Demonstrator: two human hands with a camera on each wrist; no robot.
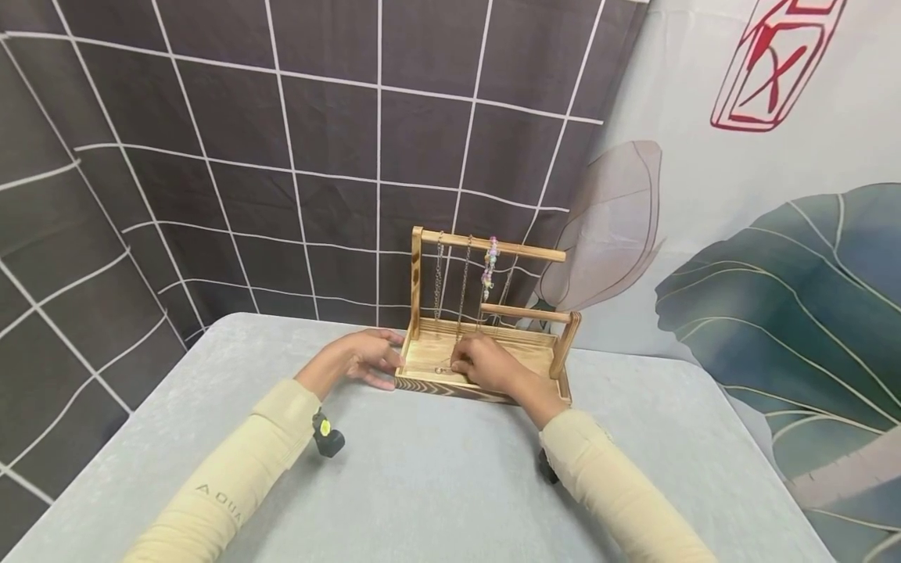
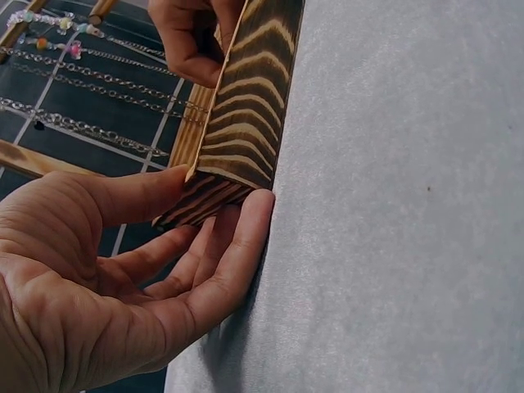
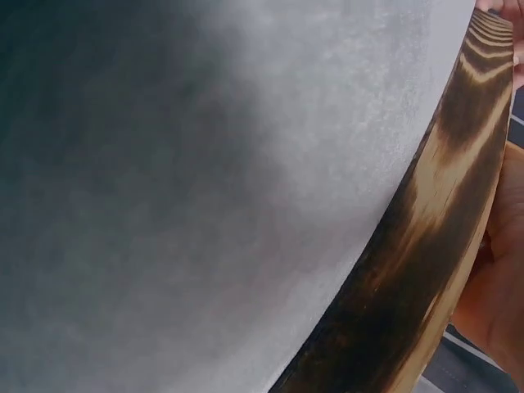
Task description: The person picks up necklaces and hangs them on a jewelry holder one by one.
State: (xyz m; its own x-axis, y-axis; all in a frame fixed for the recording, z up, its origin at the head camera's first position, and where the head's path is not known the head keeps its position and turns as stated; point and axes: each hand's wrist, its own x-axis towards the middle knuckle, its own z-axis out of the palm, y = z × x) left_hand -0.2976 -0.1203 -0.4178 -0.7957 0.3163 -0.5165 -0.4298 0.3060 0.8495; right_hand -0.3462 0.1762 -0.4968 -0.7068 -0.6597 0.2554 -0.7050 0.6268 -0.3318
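Note:
A wooden jewelry stand [image 1: 450,388] with a shallow tray base rests on the table. Silvery chain necklaces [image 1: 464,285] and a pastel beaded strand [image 1: 489,262] hang from its upper bar. My left hand [image 2: 123,278] grips the tray's left end, thumb at the rim and fingers along the dark-grained outer side. Over the front rim reaches my right hand [image 1: 486,362], its fingers bent down inside the tray. A small shiny piece of jewelry [image 1: 440,370] lies just left of those fingertips. I cannot tell whether the right fingers pinch anything.
A lower wooden bar [image 1: 524,313] joins a short post [image 1: 565,344] on the stand's right. Pale grey cloth covers the table [image 1: 394,485]. Behind stand a dark gridded curtain [image 1: 331,141] and a printed white hanging [image 1: 704,195].

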